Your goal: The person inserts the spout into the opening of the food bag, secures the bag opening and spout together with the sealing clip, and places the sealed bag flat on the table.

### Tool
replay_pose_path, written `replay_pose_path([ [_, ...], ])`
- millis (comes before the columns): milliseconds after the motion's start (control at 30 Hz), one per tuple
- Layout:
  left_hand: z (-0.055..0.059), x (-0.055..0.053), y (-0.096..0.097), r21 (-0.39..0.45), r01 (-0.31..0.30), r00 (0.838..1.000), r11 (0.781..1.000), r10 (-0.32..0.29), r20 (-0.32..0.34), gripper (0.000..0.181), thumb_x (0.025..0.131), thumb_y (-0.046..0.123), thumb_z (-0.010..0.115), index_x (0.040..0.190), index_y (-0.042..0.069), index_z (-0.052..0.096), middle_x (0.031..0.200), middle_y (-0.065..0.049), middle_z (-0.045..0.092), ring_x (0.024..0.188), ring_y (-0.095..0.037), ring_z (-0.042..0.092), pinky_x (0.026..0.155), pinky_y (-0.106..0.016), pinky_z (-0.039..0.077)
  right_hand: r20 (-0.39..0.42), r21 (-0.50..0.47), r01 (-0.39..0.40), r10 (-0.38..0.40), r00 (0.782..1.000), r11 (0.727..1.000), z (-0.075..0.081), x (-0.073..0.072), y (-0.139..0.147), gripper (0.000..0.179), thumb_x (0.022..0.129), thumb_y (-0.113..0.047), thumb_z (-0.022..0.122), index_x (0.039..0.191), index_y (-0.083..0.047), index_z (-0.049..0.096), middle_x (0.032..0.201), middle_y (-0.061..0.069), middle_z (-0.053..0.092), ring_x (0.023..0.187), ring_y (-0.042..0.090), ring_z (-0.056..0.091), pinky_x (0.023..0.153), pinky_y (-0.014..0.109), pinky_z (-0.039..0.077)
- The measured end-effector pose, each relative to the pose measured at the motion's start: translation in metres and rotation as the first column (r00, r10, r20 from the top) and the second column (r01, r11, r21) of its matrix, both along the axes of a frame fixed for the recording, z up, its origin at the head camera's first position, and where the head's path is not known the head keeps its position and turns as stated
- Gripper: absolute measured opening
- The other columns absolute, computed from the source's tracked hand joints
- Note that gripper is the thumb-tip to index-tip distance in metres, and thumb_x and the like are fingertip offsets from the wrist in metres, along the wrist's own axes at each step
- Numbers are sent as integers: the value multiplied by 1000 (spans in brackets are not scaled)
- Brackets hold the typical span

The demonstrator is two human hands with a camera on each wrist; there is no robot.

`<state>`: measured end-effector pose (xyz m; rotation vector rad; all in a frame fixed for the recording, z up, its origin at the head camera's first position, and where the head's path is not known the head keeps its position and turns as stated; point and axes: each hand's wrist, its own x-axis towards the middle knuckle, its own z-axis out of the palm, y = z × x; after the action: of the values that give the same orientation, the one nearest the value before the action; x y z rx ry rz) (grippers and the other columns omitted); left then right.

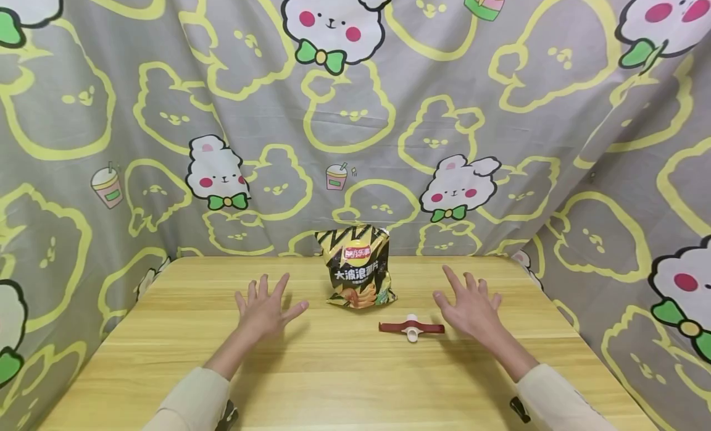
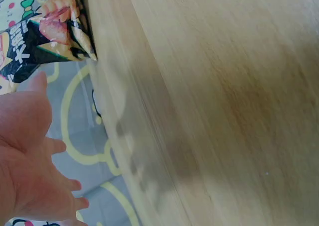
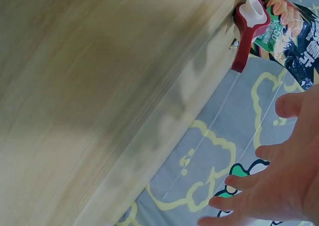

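The left hand (image 1: 260,313) is over the table (image 1: 344,381), fingers spread wide. A black and yellow chip bag (image 1: 358,271) stands near the back. A red and white clip (image 1: 411,326) lies in front, a bit right. The right hand (image 1: 472,307), fingers spread too, is near the clip.

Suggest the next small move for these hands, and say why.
Probably move the right hand inward toward the red clip: it lies on the table just inside that hand, whose spread fingers hold nothing. The left hand is empty too, and the upright chip bag stands farther back.
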<state>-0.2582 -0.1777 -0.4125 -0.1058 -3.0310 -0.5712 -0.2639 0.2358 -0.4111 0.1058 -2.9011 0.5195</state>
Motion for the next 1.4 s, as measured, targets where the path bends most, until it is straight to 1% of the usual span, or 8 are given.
replay_pose_path([
  [133, -2, -2, 2, 6, 7, 1000, 1000, -7, -11, 89, 95, 65, 55, 162, 14, 25, 160, -40, 14, 147, -64, 8, 110, -82, -5, -30, 1, -11, 11, 1000, 1000, 3, 2, -4, 70, 102, -52, 47, 160, -19, 29, 153, 37, 35, 134, 60, 35, 94, 81, 28],
  [233, -2, -3, 6, 11, 21, 1000, 1000, -20, -18, 87, 96, 62, 56, 161, 14, 25, 160, -39, 15, 147, -64, 9, 110, -82, -4, -36, 2, -21, 21, 999, 1000, 5, 2, -6, 69, 102, -50, 49, 160, -18, 30, 151, 36, 38, 131, 58, 39, 92, 77, 32],
  [600, 8, 4, 23, 39, 91, 996, 995, -91, 8, 87, 96, 62, 56, 161, 13, 26, 159, -40, 17, 146, -64, 12, 111, -81, -3, -29, -21, -73, 72, 997, 997, 10, 6, -22, 68, 102, -46, 51, 160, -19, 29, 150, 34, 42, 130, 57, 44, 94, 80, 35],
  [767, 9, 7, 30, 50, 109, 994, 993, -110, 19, 86, 96, 62, 56, 160, 11, 29, 158, -41, 19, 146, -63, 15, 112, -80, -3, -30, -49, -106, 104, 994, 993, 11, 8, -30, 68, 102, -41, 53, 160, -15, 30, 148, 35, 43, 132, 57, 44, 95, 78, 39],
  [833, 10, 8, 33, 50, 116, 993, 992, -117, 25, 86, 96, 62, 56, 160, 11, 30, 158, -40, 20, 146, -62, 17, 113, -80, -2, -44, -69, -120, 117, 992, 990, 10, 8, -32, 68, 101, -38, 55, 160, -12, 30, 148, 36, 43, 133, 57, 44, 99, 75, 40],
  [1033, 10, 10, 45, 83, 160, 987, 984, -160, -1, 86, 94, 59, 61, 156, 6, 35, 157, -40, 25, 145, -60, 25, 115, -78, 7, -100, -141, -151, 138, 985, 978, 10, 9, -37, 65, 98, -30, 61, 154, -6, 39, 146, 35, 47, 134, 56, 45, 108, 70, 37],
  [1200, 13, 12, 57, 128, 200, 979, 971, -202, 1, 82, 94, 57, 62, 154, 5, 39, 154, -40, 32, 143, -58, 29, 118, -74, 12, -94, -167, -162, 148, 985, 973, 12, 9, -40, 60, 98, -29, 62, 151, -4, 45, 145, 30, 53, 133, 52, 48, 108, 67, 38],
  [1400, 17, 14, 70, 186, 219, 971, 958, -232, 55, 81, 95, 55, 62, 151, 1, 42, 151, -37, 40, 142, -56, 34, 119, -67, 22, -57, -189, -158, 149, 987, 969, 15, 8, -42, 53, 98, -29, 62, 144, -4, 53, 130, 25, 65, 118, 43, 62, 96, 59, 50],
])
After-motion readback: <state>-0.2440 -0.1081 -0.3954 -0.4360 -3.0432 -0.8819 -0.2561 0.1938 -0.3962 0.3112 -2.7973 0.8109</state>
